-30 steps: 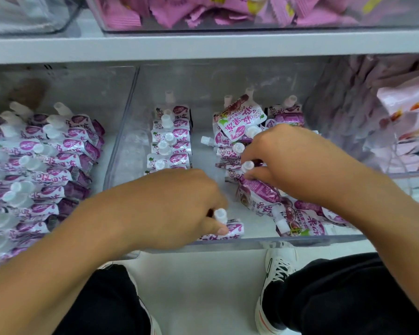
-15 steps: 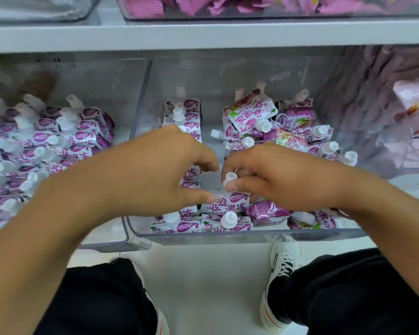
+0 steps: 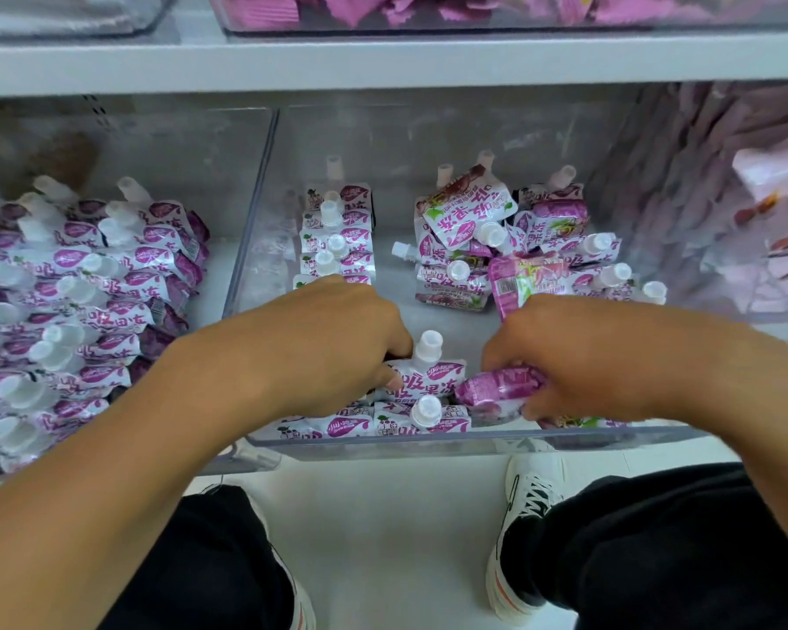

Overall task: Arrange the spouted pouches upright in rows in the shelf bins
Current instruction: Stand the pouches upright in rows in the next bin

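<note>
Two hands work the middle bin [image 3: 474, 441]: left hand [image 3: 333, 347] pinches an upright pouch [image 3: 428, 379] just right of it; right hand [image 3: 578, 361] closes round a lying pouch [image 3: 497, 386]. Risk: glossy, soft film slips, toppling the row [image 3: 337, 238] beyond the left hand. Caps are hard, white, cylindrical.

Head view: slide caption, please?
Left hand steadies an upright pouch; right hand grips a pink pouch in the bin.

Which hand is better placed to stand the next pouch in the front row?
Left. The left hand already grips an upright pouch at the front row; the right hand holds a sideways pink pouch.
</note>
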Demonstrator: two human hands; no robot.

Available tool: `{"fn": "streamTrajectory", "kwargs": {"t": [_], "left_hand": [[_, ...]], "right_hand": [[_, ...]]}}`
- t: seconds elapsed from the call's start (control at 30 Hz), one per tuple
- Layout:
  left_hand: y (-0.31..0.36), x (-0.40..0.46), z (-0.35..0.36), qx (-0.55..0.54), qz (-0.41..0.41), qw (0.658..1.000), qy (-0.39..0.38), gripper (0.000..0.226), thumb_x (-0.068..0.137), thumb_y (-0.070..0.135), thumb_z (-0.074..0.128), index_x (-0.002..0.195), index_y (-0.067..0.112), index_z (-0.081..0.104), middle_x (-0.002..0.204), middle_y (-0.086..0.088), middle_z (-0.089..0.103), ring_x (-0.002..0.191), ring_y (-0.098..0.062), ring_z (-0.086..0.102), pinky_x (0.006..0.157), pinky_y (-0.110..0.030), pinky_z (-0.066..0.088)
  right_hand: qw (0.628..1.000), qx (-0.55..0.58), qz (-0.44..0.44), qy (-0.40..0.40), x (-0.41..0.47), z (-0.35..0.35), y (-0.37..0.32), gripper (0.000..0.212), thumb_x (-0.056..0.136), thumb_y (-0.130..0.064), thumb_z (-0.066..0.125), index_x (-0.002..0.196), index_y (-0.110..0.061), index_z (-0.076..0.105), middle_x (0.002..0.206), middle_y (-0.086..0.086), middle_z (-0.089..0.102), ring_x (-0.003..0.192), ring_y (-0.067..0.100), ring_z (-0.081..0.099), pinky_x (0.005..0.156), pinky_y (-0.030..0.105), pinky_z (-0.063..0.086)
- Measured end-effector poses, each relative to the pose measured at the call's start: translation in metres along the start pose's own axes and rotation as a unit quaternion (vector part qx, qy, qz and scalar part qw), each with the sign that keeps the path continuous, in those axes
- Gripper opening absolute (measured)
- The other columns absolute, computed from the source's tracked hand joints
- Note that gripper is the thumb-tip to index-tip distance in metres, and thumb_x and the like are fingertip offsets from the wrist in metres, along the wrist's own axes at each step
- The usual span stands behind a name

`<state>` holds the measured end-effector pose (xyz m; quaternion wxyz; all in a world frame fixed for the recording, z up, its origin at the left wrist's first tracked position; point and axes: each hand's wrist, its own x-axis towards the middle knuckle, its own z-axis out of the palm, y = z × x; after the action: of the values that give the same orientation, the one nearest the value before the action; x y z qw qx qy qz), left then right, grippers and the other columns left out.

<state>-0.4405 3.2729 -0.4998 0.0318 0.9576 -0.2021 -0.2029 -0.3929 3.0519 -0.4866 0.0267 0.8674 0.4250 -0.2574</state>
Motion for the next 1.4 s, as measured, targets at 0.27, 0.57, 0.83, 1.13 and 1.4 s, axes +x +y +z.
{"fn": "streamTrajectory", "kwargs": {"t": [0.27, 0.57, 0.83, 1.13, 1.4], "left_hand": [[-0.005, -0.001, 0.004, -0.013, 0.048, 0.999, 0.011, 0.035, 0.098, 0.043, 0.05, 0.076, 0.018, 0.062, 0.077, 0.002, 0.061, 0.082, -0.02, 0.058, 0.08, -0.037, 0.046], [-0.004, -0.014, -0.008, -0.073, 0.018, 0.995, 0.071, 0.019, 0.09, 0.042, 0.064, 0.084, 0.028, 0.074, 0.067, 0.008, 0.067, 0.062, -0.008, 0.058, 0.066, -0.031, 0.051], [-0.019, -0.02, -0.029, -0.068, -0.036, 0.986, 0.146, 0.031, 0.085, 0.051, 0.067, 0.11, 0.034, 0.069, 0.104, 0.019, 0.069, 0.099, -0.004, 0.062, 0.089, -0.035, 0.052], [-0.009, 0.002, -0.021, -0.094, -0.02, 0.995, -0.001, 0.019, 0.095, 0.044, 0.056, 0.111, 0.039, 0.066, 0.085, 0.018, 0.063, 0.086, -0.008, 0.059, 0.078, -0.033, 0.05], [-0.011, 0.005, -0.012, -0.137, 0.004, 0.989, -0.048, 0.027, 0.1, 0.042, 0.045, 0.12, 0.035, 0.061, 0.111, 0.016, 0.065, 0.1, -0.008, 0.059, 0.093, -0.036, 0.048]], "right_hand": [[0.976, 0.068, -0.049, 0.199, -0.018, -0.042, 0.01, 0.029, 0.082, -0.043, 0.057, 0.108, -0.031, 0.063, 0.095, -0.016, 0.058, 0.086, 0.005, 0.054, 0.079, 0.032, 0.047], [0.989, 0.097, -0.032, 0.103, 0.047, -0.017, -0.012, 0.029, 0.093, -0.032, 0.065, 0.123, -0.031, 0.063, 0.067, -0.015, 0.05, 0.063, -0.004, 0.049, 0.056, 0.016, 0.031], [0.985, 0.159, -0.058, 0.039, 0.041, -0.013, -0.002, 0.039, 0.093, -0.026, 0.067, 0.129, -0.033, 0.055, 0.109, -0.021, 0.064, 0.081, -0.01, 0.057, 0.075, 0.013, 0.047], [0.976, 0.205, -0.074, 0.011, 0.049, -0.01, -0.003, 0.018, 0.096, -0.02, 0.063, 0.11, -0.025, 0.075, 0.088, -0.01, 0.073, 0.076, 0.004, 0.065, 0.073, 0.027, 0.055], [0.959, -0.117, 0.087, 0.241, 0.031, -0.042, -0.006, 0.022, 0.08, -0.042, 0.074, 0.085, -0.022, 0.066, 0.074, -0.005, 0.062, 0.072, 0.02, 0.059, 0.065, 0.029, 0.048]]}}
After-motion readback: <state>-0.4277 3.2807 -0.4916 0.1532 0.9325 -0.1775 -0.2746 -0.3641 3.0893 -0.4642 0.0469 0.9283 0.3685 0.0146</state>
